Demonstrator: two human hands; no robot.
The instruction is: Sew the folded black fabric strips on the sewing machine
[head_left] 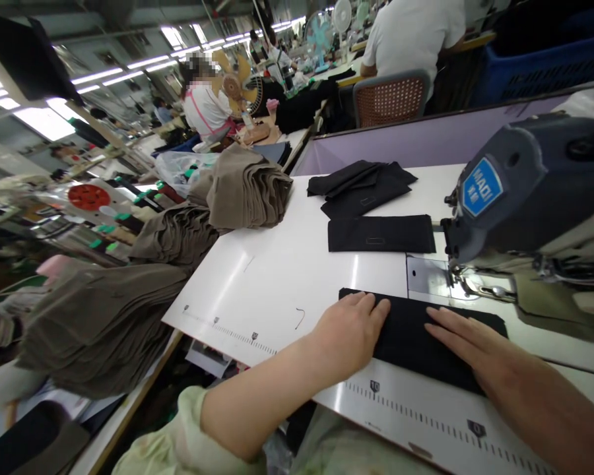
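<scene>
A folded black fabric piece (pixel 416 326) lies on the white table in front of me. At its left end my left hand (pixel 354 330) is closed on the cloth, fingers bent over it near the far corner. My right hand (pixel 468 346) rests on the right part of the same piece with its fingers stretched out flat. Just beyond is the sewing machine (pixel 515 178), its needle area and metal plate (pixel 428 276) close to the cloth's far edge. Another black piece (pixel 381 234) with a small stitched rectangle lies farther back, next to loosely overlapped black pieces (pixel 361 185).
Stacks of brown fabric (pixel 250 188) stand at the table's far left, with more brown pieces (pixel 103 323) beside it. A printed ruler scale (pixel 420 415) runs along the front edge. A yellow-bladed fan (pixel 235 82), a chair (pixel 391 99) and several people are behind.
</scene>
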